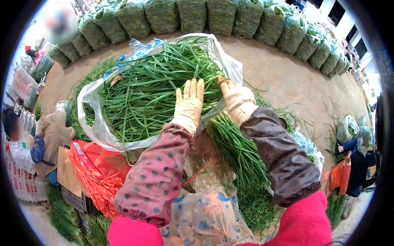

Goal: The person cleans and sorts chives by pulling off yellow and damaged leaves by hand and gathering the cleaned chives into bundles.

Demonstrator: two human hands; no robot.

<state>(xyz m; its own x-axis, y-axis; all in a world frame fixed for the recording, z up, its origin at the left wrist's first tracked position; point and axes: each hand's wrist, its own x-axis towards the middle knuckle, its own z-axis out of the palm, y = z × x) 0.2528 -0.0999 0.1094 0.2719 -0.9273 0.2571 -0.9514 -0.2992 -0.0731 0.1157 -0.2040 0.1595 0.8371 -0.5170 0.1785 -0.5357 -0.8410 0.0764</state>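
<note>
A wide, clear plastic bag (88,98) with blue print lies open before me, full of long green chives (152,82). My left hand (189,102), in a pale glove, rests flat on the chives with its fingers stretched out. At the bag's right edge, my right hand (236,96), gloved too, presses on the chive ends and the plastic; its fingers look extended, their tips partly hidden. Below it, another loose bundle of chives (234,143) hangs down outside the bag.
Tall filled bags (162,16) line the far side of the brown floor (279,69). Red plastic strips (98,186) hang at my left, beside a red bag (113,162). One person (26,143) sits at the left; another person (361,164) is at the right.
</note>
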